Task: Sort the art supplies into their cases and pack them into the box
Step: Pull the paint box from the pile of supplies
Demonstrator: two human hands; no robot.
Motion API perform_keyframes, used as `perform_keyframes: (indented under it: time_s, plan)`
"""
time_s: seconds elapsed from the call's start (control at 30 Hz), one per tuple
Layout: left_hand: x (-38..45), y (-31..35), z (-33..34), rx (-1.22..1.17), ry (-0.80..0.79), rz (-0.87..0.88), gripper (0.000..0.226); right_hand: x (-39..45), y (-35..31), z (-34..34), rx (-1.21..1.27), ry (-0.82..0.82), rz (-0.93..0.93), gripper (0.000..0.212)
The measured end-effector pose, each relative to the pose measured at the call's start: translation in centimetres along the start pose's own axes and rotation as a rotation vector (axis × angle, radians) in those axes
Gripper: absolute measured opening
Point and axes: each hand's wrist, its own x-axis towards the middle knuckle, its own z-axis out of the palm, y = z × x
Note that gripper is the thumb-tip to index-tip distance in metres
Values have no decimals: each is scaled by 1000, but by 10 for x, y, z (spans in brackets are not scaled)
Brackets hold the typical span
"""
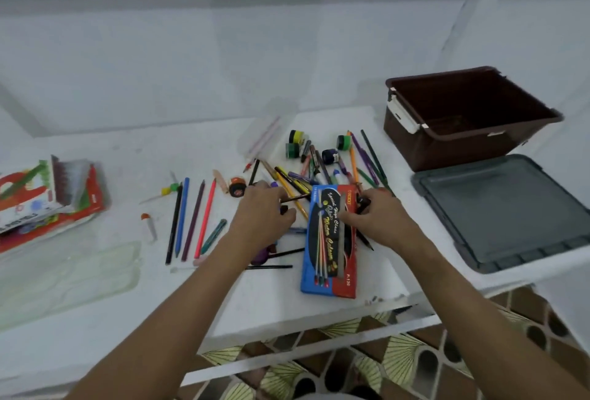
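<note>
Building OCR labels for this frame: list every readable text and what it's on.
"Water Colours": large script along the blue and red paint case.
"Special High Class": smaller script above it, partly blurred.
"P-120": on the case's red edge, near end; uncertain.
Brand line on the case's red far corner: too blurred to read.
"...PASTELS": partial print on the packs at left; the rest unreadable.
Paint pot labels: too small to read.

Two bare forearms reaching forward, converging. Left hand (263,208) palm down, fingers curled, pinching something thin. Right hand (380,212) palm down, fingers curled around something small and dark.
</note>
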Motion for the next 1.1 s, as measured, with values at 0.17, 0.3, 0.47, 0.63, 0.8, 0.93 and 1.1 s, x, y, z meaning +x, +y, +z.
perform_keyframes:
  time_s: [0.17, 0.3, 0.47, 0.63, 0.8, 0.93, 1.1]
  plan:
    - [-8, -27, 9, 75, 146, -64, 48, 5, 1, 5, 65, -32, 45, 59]
    - [-15, -42, 13, 91, 153, -35, 60, 6, -3, 3, 177, -52, 73, 55]
    - [-13, -58, 5, 30, 177, -54, 68, 12, -28, -3, 371, -51, 32, 29]
    - [-31, -102, -17, 66, 251, -196, 67, 22, -74, 10, 431, -126, -62, 28]
    - [-72, -149, -35, 105, 281, -337, 82, 30, -107, 46, -44, -186, -109, 39]
    - [-90, -163, -35, 188, 197, -396, 81, 33, -105, 86, -363, -200, -114, 77]
    - [-94, -175, -22, 280, 183, -378, 80, 36, -99, 91, -488, -141, -80, 89]
